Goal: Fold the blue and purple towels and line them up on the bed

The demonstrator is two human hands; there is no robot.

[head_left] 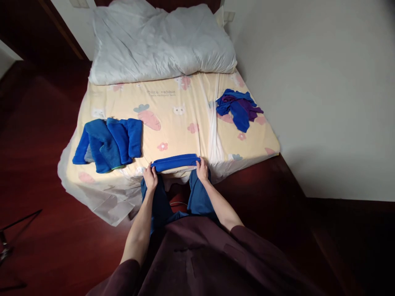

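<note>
A long, narrow folded blue cloth [175, 163] lies across the near edge of the bed, just above my knees. Its left end is pinched by my left hand [150, 177], thumb and fingers closed on the fabric. At the opposite end my right hand [202, 169] grips the cloth in the same way. Left of it sits a group of folded blue and teal cloths [105, 144], overlapping one another. Farther right, a crumpled heap of blue and purple cloth [239, 107] rests on the sheet.
The bed [173, 135] has a cream sheet with rabbit and carrot prints, under wrinkled clear plastic hanging over the front. White bulky bedding [160, 45] lies at the head end. A pale wall [324, 94] stands at right. A thin black stand [4, 242] is on the floor at lower left.
</note>
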